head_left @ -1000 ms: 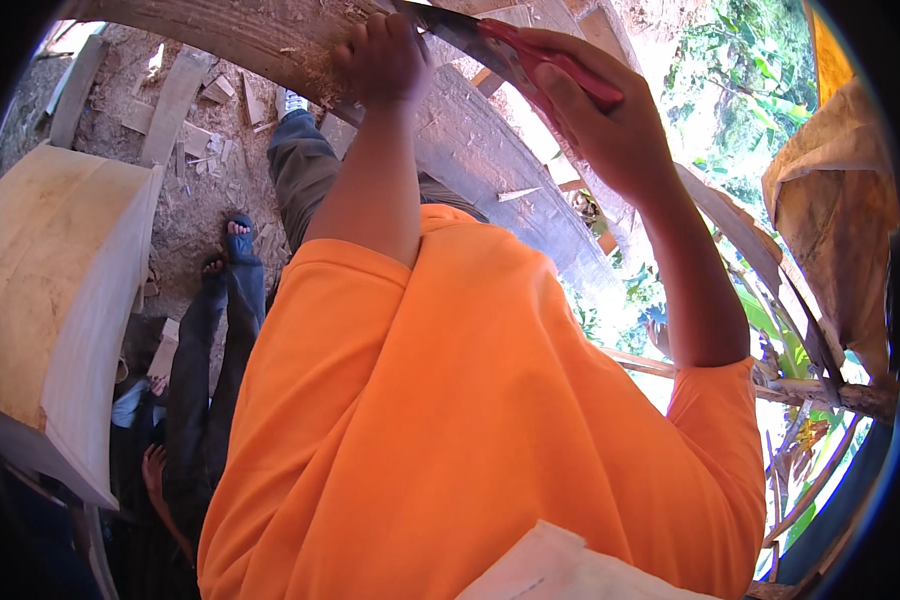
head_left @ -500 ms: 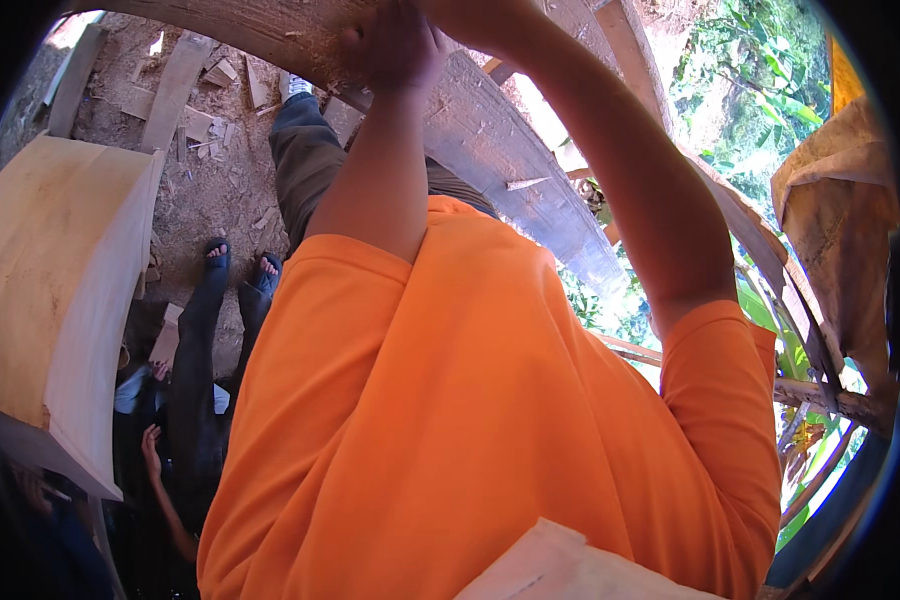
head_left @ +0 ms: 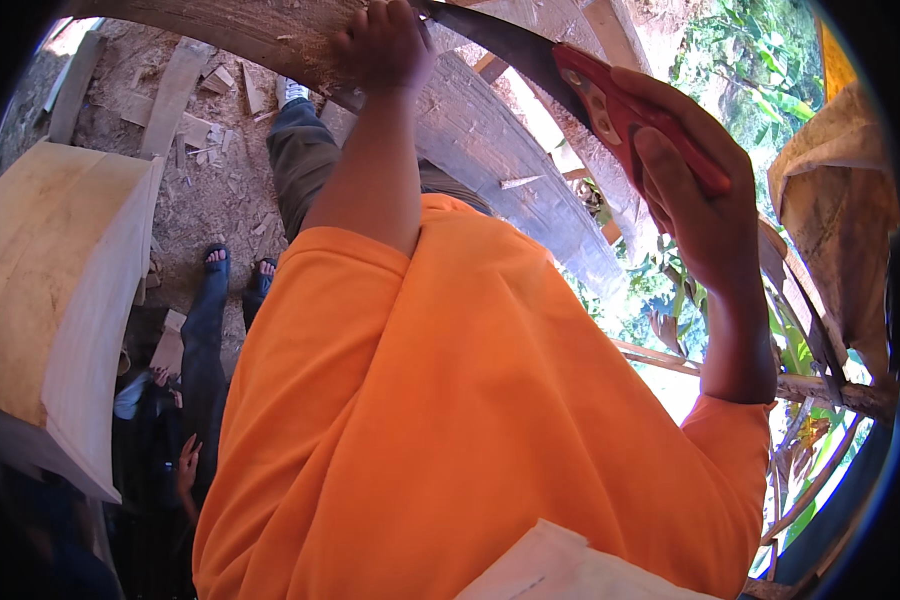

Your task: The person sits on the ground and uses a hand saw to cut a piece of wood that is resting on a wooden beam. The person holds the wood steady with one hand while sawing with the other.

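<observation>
My right hand (head_left: pixel 685 165) is wrapped round the red handle of a hand saw (head_left: pixel 530 60). The saw's dark blade slants up and to the left, its far end close to my left hand (head_left: pixel 385 45). That left hand is closed at the edge of a wooden plank (head_left: pixel 260 35) at the top of the view, though what its fingers grip is partly hidden. A broad, weathered board (head_left: pixel 500 150) lies below the blade, sloping down to the right.
To the left stands a pale wooden piece (head_left: pixel 50 270). Wood offcuts (head_left: pixel 215 130) and sawdust litter the ground. Beside it another person's legs (head_left: pixel 205 320) and a hand (head_left: pixel 188 462) show. A brown sheet (head_left: pixel 840 200) hangs at right near poles and plants.
My right hand has drawn back down and to the right, bringing the saw into view. My left hand stays at about the same spot on the plank.
</observation>
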`<action>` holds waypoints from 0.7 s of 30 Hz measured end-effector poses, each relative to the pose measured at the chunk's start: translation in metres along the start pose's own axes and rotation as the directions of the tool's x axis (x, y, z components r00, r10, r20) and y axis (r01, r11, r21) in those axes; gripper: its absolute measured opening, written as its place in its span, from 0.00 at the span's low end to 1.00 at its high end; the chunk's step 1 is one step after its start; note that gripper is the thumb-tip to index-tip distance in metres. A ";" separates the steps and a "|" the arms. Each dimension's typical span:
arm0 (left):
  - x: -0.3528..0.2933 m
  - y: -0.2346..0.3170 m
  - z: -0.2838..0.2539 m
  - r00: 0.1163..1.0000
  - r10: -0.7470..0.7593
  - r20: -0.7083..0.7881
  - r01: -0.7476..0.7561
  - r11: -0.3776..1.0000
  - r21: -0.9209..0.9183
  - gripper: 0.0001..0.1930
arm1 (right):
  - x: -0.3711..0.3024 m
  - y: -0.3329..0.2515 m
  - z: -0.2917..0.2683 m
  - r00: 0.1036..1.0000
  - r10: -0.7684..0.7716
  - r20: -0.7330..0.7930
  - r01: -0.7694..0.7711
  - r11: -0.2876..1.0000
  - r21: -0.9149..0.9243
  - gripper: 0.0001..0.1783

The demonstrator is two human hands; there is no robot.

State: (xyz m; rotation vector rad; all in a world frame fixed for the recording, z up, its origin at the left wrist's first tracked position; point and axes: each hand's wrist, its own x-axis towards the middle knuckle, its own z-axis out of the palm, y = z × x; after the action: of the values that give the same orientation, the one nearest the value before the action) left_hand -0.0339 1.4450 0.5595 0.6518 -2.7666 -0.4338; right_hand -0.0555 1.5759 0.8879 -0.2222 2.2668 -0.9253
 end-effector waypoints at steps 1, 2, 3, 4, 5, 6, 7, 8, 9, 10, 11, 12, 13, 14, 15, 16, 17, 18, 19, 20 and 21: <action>-0.001 0.000 0.000 1.000 0.002 -0.005 -0.002 1.000 0.015 0.11 | 0.001 0.002 0.000 1.000 -0.018 0.012 0.018 1.000 0.012 0.20; -0.003 -0.001 0.001 1.000 0.003 -0.006 -0.003 1.000 0.012 0.11 | 0.004 0.005 0.000 0.999 -0.039 0.028 0.038 0.999 0.024 0.20; -0.004 -0.004 0.001 1.000 0.002 -0.013 -0.002 1.000 0.011 0.11 | 0.011 0.006 0.001 0.997 -0.066 0.044 0.065 0.997 0.034 0.20; -0.003 -0.004 0.002 1.000 0.010 -0.018 -0.010 1.000 0.002 0.11 | 0.017 0.008 0.004 0.995 -0.087 0.050 0.084 0.995 0.046 0.20; -0.002 -0.005 0.004 0.999 0.007 -0.035 -0.007 1.000 0.004 0.11 | 0.033 0.023 0.014 0.989 -0.146 0.026 0.145 0.989 0.028 0.20; -0.004 -0.005 0.006 0.999 0.007 -0.046 -0.007 1.000 -0.003 0.11 | 0.049 0.036 0.025 0.979 -0.204 -0.001 0.204 0.979 0.001 0.20; -0.004 -0.003 0.008 0.998 0.011 -0.061 -0.012 1.000 -0.008 0.11 | 0.083 0.053 0.049 0.982 -0.188 -0.018 0.189 0.974 0.125 0.17; -0.008 -0.002 0.017 0.995 0.058 -0.077 -0.056 0.998 0.027 0.10 | 0.116 0.069 0.071 0.985 -0.168 -0.043 0.173 0.954 0.246 0.14; -0.012 -0.007 0.030 0.991 0.091 -0.094 -0.084 0.993 0.081 0.10 | 0.151 0.085 0.091 0.984 -0.166 -0.058 0.171 0.980 0.100 0.13; -0.013 -0.011 0.038 0.985 0.130 -0.112 -0.114 0.984 0.136 0.10 | 0.165 0.075 0.103 0.987 -0.150 -0.054 0.145 0.986 -0.082 0.13; -0.010 -0.010 0.031 0.984 0.116 -0.136 -0.104 0.990 0.091 0.10 | 0.176 0.067 0.108 0.990 -0.132 -0.056 0.113 0.960 -0.257 0.12; -0.005 -0.004 0.016 0.983 0.096 -0.160 -0.091 0.995 0.038 0.09 | 0.178 0.071 0.106 0.992 -0.122 -0.045 0.110 0.972 -0.210 0.13; -0.004 0.000 0.006 0.980 0.079 -0.181 -0.083 0.996 -0.020 0.09 | 0.178 0.076 0.100 0.993 -0.110 -0.038 0.103 0.982 -0.162 0.13; -0.002 -0.001 0.006 0.975 0.083 -0.206 -0.087 0.996 -0.008 0.09 | 0.182 0.076 0.093 0.993 -0.118 -0.024 0.114 0.986 -0.124 0.13; -0.001 -0.003 0.007 0.969 0.091 -0.230 -0.093 0.996 0.002 0.09 | 0.174 0.080 0.090 0.987 -0.150 -0.052 0.146 0.987 -0.065 0.13; -0.004 -0.004 0.008 0.966 0.095 -0.239 -0.094 0.995 0.016 0.09 | 0.155 0.089 0.094 0.983 -0.170 -0.071 0.170 0.985 -0.001 0.13; -0.011 -0.001 0.009 0.978 0.099 -0.183 -0.099 0.995 0.009 0.09 | 0.130 0.095 0.094 0.981 -0.166 -0.101 0.174 0.982 0.070 0.14; -0.010 -0.004 0.008 0.986 0.087 -0.143 -0.085 0.996 0.022 0.09 | 0.111 0.083 0.088 0.977 -0.180 -0.112 0.192 0.977 0.098 0.14; -0.004 -0.003 0.012 0.990 0.080 -0.112 -0.078 0.997 0.027 0.09 | 0.094 0.071 0.075 0.971 -0.197 -0.136 0.214 0.969 0.121 0.14; -0.001 -0.004 0.012 0.988 0.082 -0.134 -0.081 0.997 0.011 0.10 | 0.075 0.063 0.060 0.984 -0.147 -0.105 0.154 0.986 0.062 0.17; -0.003 -0.004 0.009 0.986 0.085 -0.142 -0.087 0.996 -0.007 0.10 | 0.050 0.053 0.043 0.994 -0.081 -0.075 0.082 0.997 0.005 0.20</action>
State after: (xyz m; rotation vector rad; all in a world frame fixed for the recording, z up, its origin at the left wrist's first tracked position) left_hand -0.0322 1.4450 0.5491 0.5355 -2.6436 -0.3717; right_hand -0.0609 1.5715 0.8037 -0.2826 2.3366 -0.9998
